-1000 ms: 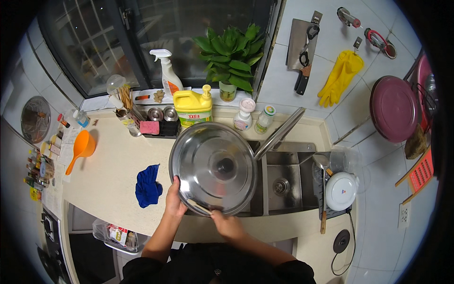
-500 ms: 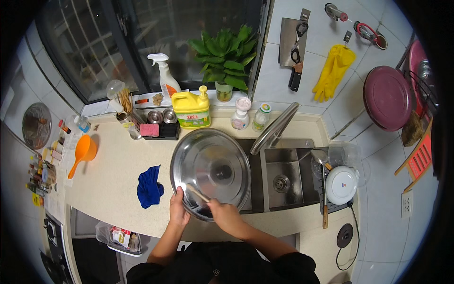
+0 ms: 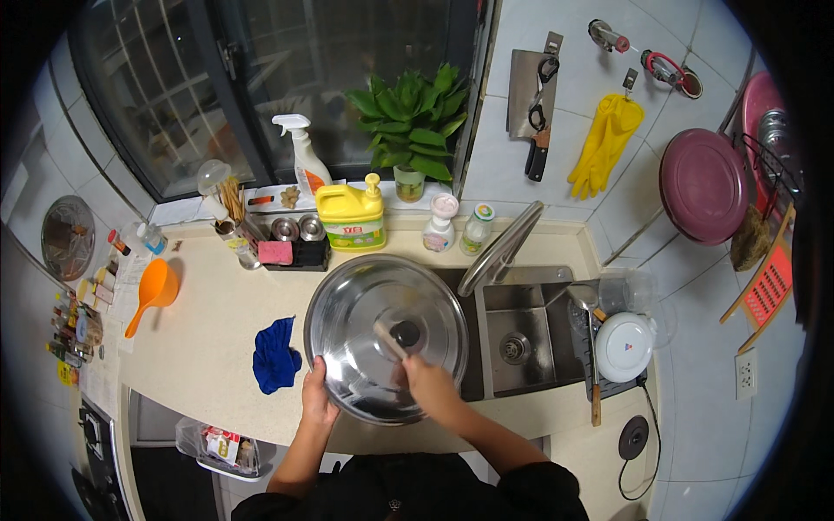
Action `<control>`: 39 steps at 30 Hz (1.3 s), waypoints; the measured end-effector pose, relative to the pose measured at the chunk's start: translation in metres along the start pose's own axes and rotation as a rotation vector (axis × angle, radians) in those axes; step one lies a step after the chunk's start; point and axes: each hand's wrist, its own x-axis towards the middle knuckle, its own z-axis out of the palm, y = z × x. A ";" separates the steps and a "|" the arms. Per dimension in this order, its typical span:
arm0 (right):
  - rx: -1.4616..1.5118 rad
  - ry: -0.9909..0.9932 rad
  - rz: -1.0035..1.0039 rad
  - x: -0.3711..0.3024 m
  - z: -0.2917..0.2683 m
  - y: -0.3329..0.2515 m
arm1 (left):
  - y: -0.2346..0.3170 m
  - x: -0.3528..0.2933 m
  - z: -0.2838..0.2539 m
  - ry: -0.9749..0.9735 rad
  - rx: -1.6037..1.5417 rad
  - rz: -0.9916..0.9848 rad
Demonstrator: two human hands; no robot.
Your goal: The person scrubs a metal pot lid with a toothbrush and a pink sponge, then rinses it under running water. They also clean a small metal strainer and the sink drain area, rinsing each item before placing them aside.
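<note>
One hand, the left hand [image 3: 319, 399], grips the rim of a round steel lid [image 3: 363, 343], knob [image 3: 406, 332] up, over the counter [image 3: 195, 356] beside the sink [image 3: 487, 343]; the right hand [image 3: 430, 391] closes round a pale stick [image 3: 388, 339]. Working the stick over the lid seems the step in hand, probably calling next for a steady rim; the stick's long axis points forward-left

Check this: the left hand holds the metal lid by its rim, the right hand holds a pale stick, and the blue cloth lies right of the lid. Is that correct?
Not quite: the head view shows the blue cloth lying left of the metal lid, not right. The left hand holds the lid by its rim, and the right hand holds a pale stick.
</note>
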 end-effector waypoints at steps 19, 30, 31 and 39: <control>0.081 0.207 0.041 0.049 -0.032 0.041 | 0.024 0.012 -0.022 -0.074 0.030 0.029; 0.165 -0.026 0.305 0.005 0.026 0.108 | -0.031 0.032 0.003 0.138 0.021 -0.103; 0.196 -0.002 0.343 0.001 0.027 0.112 | -0.042 0.036 0.004 0.119 0.000 -0.107; 0.329 0.098 0.362 -0.032 0.059 0.147 | -0.125 0.079 -0.032 0.245 -0.262 -0.148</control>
